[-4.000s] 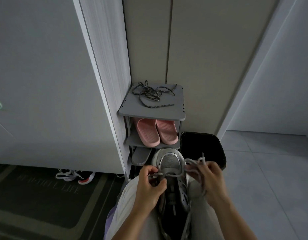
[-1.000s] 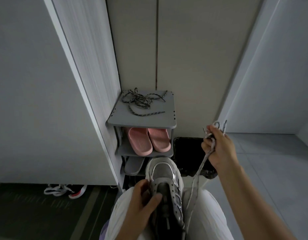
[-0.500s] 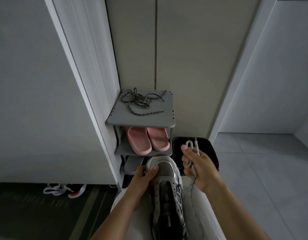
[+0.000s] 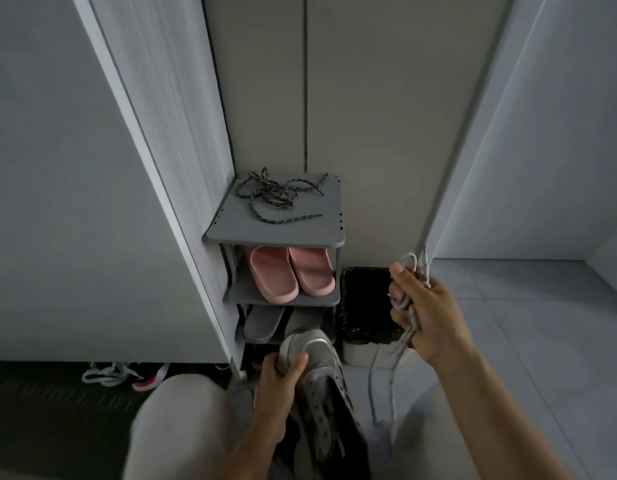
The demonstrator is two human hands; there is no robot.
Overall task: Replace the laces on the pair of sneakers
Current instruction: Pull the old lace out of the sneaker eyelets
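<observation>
Grey mesh sneaker (image 4: 317,386) on lap, toe away, eyelets unlaced. Left hand (image 4: 277,389) grips its toe. Right hand (image 4: 426,317) clenches bunched pale grey lace (image 4: 409,306), ends dangling. Dark speckled laces (image 4: 276,195) on shoe rack (image 4: 231,230) top.

Grips the toe of the sneaker (image 4: 321,379) with the left hand (image 4: 283,386), with the thumb pressed on top of the toe cap and the fingers (image 4: 269,363) curled round its left side. Reaches in with a bare left forearm from below the sneaker, with the wrist nearly straight. Holds the right hand (image 4: 432,320) up, to the right of the sneaker and higher than its toe, closed in a fist round a bunched grey lace (image 4: 409,308). Slants the bare right forearm up to that fist from the sneaker's lower right, well apart from the left hand.
</observation>
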